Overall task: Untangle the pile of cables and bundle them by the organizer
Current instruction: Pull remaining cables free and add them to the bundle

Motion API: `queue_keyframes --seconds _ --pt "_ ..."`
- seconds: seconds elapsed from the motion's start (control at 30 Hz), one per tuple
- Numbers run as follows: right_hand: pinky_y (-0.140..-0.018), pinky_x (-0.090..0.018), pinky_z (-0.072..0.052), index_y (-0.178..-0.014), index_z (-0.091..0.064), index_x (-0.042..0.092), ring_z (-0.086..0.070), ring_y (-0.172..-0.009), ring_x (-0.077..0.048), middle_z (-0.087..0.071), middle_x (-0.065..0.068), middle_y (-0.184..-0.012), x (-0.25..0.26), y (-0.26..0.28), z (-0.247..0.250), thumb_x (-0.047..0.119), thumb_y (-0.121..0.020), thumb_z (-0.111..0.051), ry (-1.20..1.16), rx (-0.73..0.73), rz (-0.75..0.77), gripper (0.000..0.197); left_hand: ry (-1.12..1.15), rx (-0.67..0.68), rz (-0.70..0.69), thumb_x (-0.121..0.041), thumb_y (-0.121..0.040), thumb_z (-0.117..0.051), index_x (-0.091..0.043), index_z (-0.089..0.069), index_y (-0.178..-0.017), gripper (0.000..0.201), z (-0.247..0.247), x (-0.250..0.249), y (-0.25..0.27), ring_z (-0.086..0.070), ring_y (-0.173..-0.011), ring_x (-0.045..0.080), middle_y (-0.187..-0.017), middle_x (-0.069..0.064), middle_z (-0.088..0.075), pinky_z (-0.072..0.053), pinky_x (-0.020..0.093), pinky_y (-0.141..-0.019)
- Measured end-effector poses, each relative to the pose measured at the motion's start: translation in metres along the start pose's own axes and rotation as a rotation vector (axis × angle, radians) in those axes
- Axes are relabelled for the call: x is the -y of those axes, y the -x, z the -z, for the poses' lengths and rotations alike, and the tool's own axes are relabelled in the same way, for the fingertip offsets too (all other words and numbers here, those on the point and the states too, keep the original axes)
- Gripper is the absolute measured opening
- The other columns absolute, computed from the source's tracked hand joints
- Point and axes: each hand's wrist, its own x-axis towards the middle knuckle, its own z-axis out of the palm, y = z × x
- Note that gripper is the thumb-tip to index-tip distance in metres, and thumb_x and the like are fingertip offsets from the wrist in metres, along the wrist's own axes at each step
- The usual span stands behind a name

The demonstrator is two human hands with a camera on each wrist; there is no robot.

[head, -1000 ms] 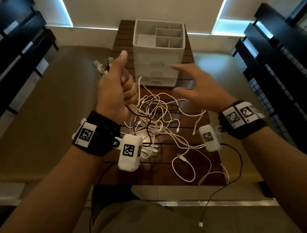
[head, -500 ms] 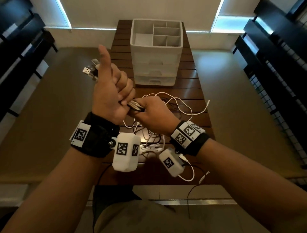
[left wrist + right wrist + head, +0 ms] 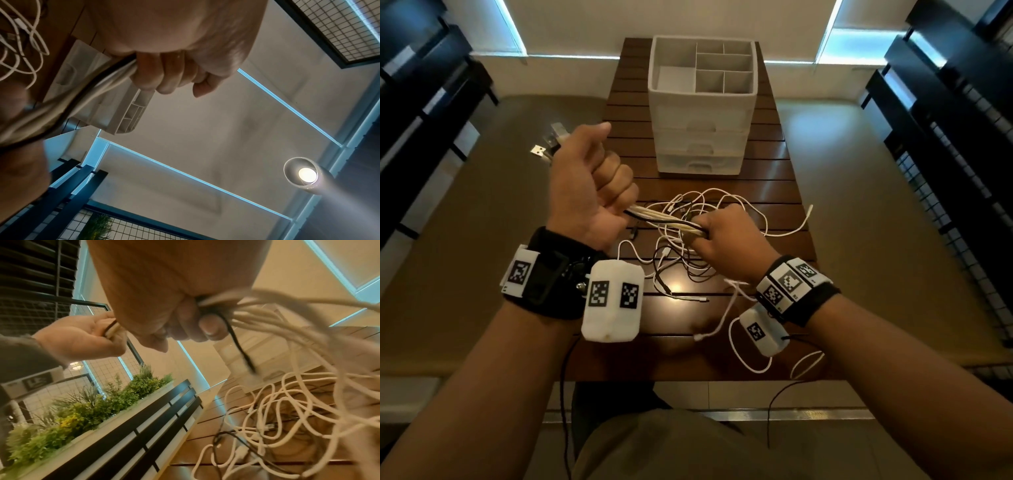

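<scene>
My left hand (image 3: 592, 192) is raised in a fist around a bunch of white and black cables (image 3: 664, 219); their USB plugs (image 3: 548, 142) stick out past it to the left. My right hand (image 3: 726, 236) grips the same bunch a short way down, so a taut stretch runs between the two fists. In the left wrist view the curled fingers (image 3: 164, 73) wrap the cables (image 3: 86, 95). In the right wrist view the fingers (image 3: 197, 324) clamp the strands (image 3: 257, 305). Below, loose tangled loops (image 3: 688, 260) lie on the slatted wooden table (image 3: 774, 178). The white drawer organizer (image 3: 702, 102) stands behind.
Loose cable ends (image 3: 750, 353) trail over the table's near edge by my right wrist. Dark benches (image 3: 945, 113) flank the table on both sides. A planter with green plants (image 3: 86, 402) shows in the right wrist view.
My right hand came from open above the pile to grip the bunch just under my left fist, then slid down and right along it. My left thumb folded down from upright.
</scene>
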Motion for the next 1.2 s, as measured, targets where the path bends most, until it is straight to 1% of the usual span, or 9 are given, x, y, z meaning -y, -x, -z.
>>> queue_keyframes --seconds 0.13,0.33,0.47,0.73,0.8,0.9,1.0,1.13,1.2 --pt "-0.063 -0.037 -0.052 -0.077 -0.068 0.02 -0.052 -0.06 -0.017 -0.055 0.008 -0.06 -0.03 0.018 0.003 0.038 -0.096 -0.063 0.169 -0.006 -0.094 0.027 0.002 -0.007 0.0 -0.025 -0.101 -0.057 -0.024 -0.024 -0.052 0.059 0.009 -0.005 -0.002 -0.008 -0.038 0.01 -0.045 -0.008 -0.013 -0.013 0.024 -0.035" --pt "-0.065 -0.033 -0.049 -0.082 -0.073 0.021 -0.051 -0.06 -0.019 -0.053 0.006 -0.061 -0.052 0.032 0.013 0.032 -0.094 -0.066 0.279 0.025 -0.168 0.018 -0.029 -0.07 -0.033 -0.026 -0.1 -0.059 -0.025 -0.024 -0.054 0.058 0.028 -0.01 -0.003 -0.008 -0.041 0.011 -0.047 -0.007 -0.013 -0.014 0.024 -0.037" --pt "-0.075 -0.04 -0.053 -0.087 -0.073 0.014 -0.066 -0.089 -0.035 -0.071 -0.01 -0.086 -0.092 0.059 0.019 0.032 -0.092 -0.058 0.403 0.134 -0.411 0.024 -0.035 -0.119 -0.059 -0.028 -0.101 -0.057 -0.027 -0.013 -0.061 0.06 0.061 -0.036 -0.004 -0.006 -0.042 0.012 -0.048 -0.006 -0.009 -0.013 0.025 -0.036" --pt "-0.076 -0.041 -0.056 -0.09 -0.069 0.023 -0.069 -0.092 -0.036 -0.071 -0.009 -0.092 -0.123 0.072 0.011 0.038 -0.089 -0.063 0.476 0.202 -0.522 0.016 0.003 -0.15 -0.009 -0.025 -0.102 -0.054 -0.026 -0.019 -0.052 0.061 0.061 0.0 -0.008 -0.008 -0.038 0.011 -0.045 -0.008 -0.011 -0.013 0.024 -0.033" --pt "-0.082 -0.041 -0.055 -0.102 -0.062 0.024 -0.066 -0.103 -0.032 -0.068 -0.006 -0.105 -0.126 0.071 0.011 0.053 -0.084 -0.071 0.416 0.277 -0.472 0.036 0.034 -0.156 -0.011 -0.024 -0.102 -0.054 -0.026 -0.02 -0.052 0.06 0.054 0.008 -0.01 -0.008 -0.038 0.011 -0.045 -0.008 -0.011 -0.012 0.023 -0.033" --pt "-0.109 -0.048 -0.047 -0.149 -0.04 0.019 -0.046 -0.134 -0.029 -0.047 -0.006 -0.145 -0.106 0.059 0.021 0.071 -0.069 -0.08 0.393 0.43 -0.394 0.104 0.067 -0.152 0.006 -0.022 -0.102 -0.054 -0.026 -0.02 -0.054 0.059 0.042 0.022 -0.012 -0.008 -0.036 0.01 -0.044 -0.008 -0.013 -0.011 0.022 -0.033" --pt "-0.12 -0.048 -0.036 -0.163 -0.02 0.022 -0.032 -0.146 -0.027 -0.033 -0.007 -0.159 -0.062 0.04 0.033 0.071 -0.07 -0.08 0.264 0.354 -0.2 0.121 0.069 -0.137 0.028 -0.021 -0.102 -0.056 -0.026 -0.024 -0.055 0.057 0.03 0.034 -0.011 -0.01 -0.037 0.01 -0.044 -0.008 -0.015 -0.012 0.023 -0.034" --pt "-0.116 -0.034 -0.039 -0.157 -0.034 0.019 -0.042 -0.14 -0.018 -0.043 -0.005 -0.154 0.009 0.015 0.008 0.055 -0.079 -0.082 -0.049 0.303 0.027 0.099 0.092 -0.076 0.039 -0.021 -0.102 -0.057 -0.025 -0.025 -0.057 0.055 0.009 0.044 -0.007 -0.01 -0.038 0.01 -0.045 -0.008 -0.016 -0.012 0.025 -0.036" --pt "-0.088 -0.03 -0.05 -0.126 -0.064 0.015 -0.062 -0.104 -0.016 -0.067 -0.004 -0.115 0.031 0.0 -0.013 0.048 -0.084 -0.077 -0.156 0.173 0.031 0.055 0.104 -0.048 0.04 -0.021 -0.102 -0.057 -0.024 -0.027 -0.056 0.055 0.001 0.043 -0.004 -0.01 -0.038 0.01 -0.045 -0.008 -0.017 -0.013 0.025 -0.035"
